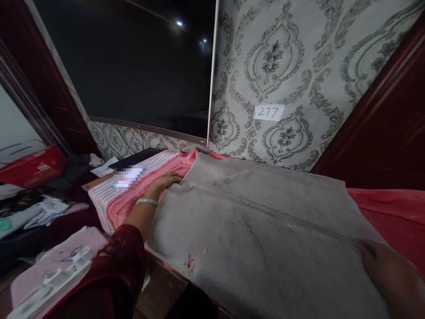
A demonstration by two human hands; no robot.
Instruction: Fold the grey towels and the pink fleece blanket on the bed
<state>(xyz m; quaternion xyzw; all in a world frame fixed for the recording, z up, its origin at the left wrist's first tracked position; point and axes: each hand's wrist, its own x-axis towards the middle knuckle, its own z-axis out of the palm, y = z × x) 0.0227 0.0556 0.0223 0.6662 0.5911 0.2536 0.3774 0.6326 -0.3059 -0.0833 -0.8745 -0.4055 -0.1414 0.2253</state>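
We are resting our left hand point(165, 181) flat and palm down, its fingers lying straight and together, clamped on nothing, right at the left edge of one grey cloth point(252, 230). Our right hand point(388, 277) is lying on the same cloth at the near right, blurred and cut off by the frame, so we cannot tell whether its fingers are apart or closed. The cloth is stretching between our two hands, its longer run seeming to lie crosswise from one hand to the other and its far edge facing the wall, though the steep view leaves that axis uncertain. It is lying over one pink striped blanket point(109, 208), which is spreading out beyond our left hand, and one red cloth point(388, 212), which is showing past our right hand. One silver bangle point(146, 202) is circling our left wrist, just ahead of a dark red sleeve point(113, 266). Left of our left hand, one red basket point(33, 166) and a heap of clothes point(23, 212) are sitting lower down, near one white plastic strip point(49, 283) on a pink board point(66, 252). Ahead of both hands, one dark glass panel point(126, 62) is standing against patterned wallpaper point(288, 66), beside one paper label reading 277 point(268, 112).
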